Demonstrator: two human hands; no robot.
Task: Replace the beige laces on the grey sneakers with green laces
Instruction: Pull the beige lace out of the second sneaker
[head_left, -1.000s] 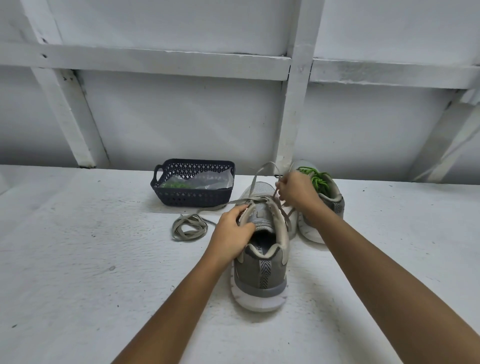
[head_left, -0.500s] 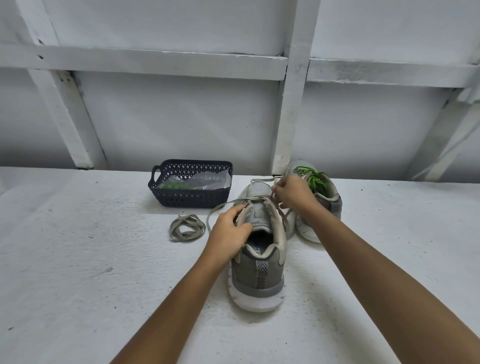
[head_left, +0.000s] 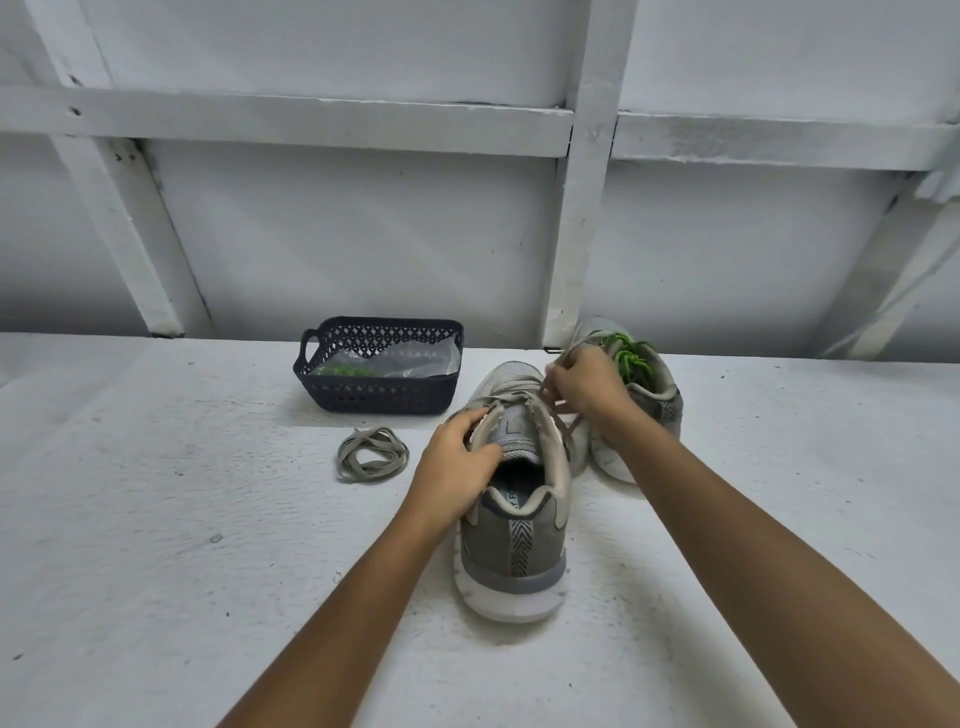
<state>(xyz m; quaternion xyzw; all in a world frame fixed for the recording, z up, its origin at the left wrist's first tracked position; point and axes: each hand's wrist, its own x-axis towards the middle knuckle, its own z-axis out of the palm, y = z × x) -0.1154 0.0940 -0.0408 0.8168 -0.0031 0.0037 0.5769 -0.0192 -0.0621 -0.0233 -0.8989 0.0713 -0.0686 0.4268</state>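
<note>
The left hand (head_left: 457, 457) grips the near grey sneaker (head_left: 514, 545) at its left collar edge, apparently to steady it. The right hand (head_left: 587, 384) pinches its beige lace (head_left: 569, 422) by the far eyelets, likely to draw it out. The far-right sneaker (head_left: 654, 400) already wears green laces (head_left: 631, 358). A spare lace coil (head_left: 371, 454) lies left, near the basket (head_left: 379, 395).
</note>
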